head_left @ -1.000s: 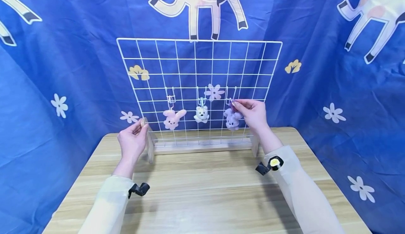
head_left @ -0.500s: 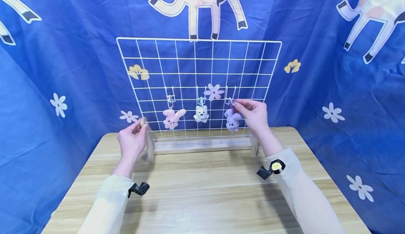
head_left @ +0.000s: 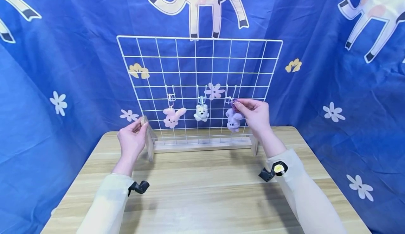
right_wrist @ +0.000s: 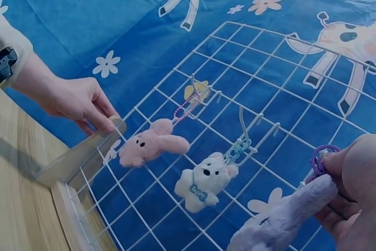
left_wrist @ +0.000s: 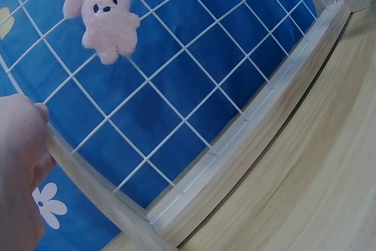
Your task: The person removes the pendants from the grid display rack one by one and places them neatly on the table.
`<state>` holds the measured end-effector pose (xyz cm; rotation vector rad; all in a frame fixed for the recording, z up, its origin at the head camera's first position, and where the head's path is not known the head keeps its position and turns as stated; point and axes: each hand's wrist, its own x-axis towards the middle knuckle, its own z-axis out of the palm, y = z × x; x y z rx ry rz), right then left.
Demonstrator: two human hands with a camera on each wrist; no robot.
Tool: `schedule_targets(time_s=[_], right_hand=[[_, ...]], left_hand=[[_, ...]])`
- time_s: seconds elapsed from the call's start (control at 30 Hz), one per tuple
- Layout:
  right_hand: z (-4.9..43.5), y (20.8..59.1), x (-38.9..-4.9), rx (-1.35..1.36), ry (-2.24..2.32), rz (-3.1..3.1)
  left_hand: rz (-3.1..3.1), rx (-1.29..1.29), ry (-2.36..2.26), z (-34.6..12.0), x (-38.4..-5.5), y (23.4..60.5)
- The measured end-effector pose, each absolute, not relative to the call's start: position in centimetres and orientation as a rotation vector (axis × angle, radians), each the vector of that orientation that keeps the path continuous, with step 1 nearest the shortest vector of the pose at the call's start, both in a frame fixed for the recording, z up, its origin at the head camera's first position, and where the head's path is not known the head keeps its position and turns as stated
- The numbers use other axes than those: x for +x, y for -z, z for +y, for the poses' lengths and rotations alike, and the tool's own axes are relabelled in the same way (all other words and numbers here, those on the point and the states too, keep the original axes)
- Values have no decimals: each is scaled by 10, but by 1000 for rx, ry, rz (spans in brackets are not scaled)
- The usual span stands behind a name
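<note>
Pinching a purple ring point(right_wrist: 317, 166) between thumb and fingers, the right hand point(head_left: 255, 116) holds a purple plush rabbit point(head_left: 233, 122), which hangs just below these fingertips, before a white wire grid point(head_left: 212, 72). Close to the fingertips, on their left side, is a white hook point(head_left: 228, 100); whether the ring touches it, I cannot tell from where I stand. The left hand point(head_left: 131, 139) is well apart from the right one and grips, with thumb and fingers, the top of a wooden upright point(head_left: 149, 148) at the side of the grid.

Between both hands, two more plush toys hang from hooks: nearer to the left hand a pink rabbit point(head_left: 172, 118), one ear leaning sideways, and about midway a white bear point(head_left: 201, 113) with a bluish chain. Lower than the hands, a wooden bar point(head_left: 202, 148) lies along the foot of the grid, upon a wooden table point(head_left: 202, 184). Beyond the hands and the grid, a blue cloth point(head_left: 76, 33) carries printed flowers and spotted animals.
</note>
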<state>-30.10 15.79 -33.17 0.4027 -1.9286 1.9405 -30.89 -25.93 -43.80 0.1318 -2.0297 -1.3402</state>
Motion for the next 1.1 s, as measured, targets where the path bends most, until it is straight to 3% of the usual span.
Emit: schedule_targets(time_s=[1.1], right_hand=[[159, 324, -278, 451, -1954, -1930]], left_hand=[[-2045, 141, 1308, -260, -312, 440]])
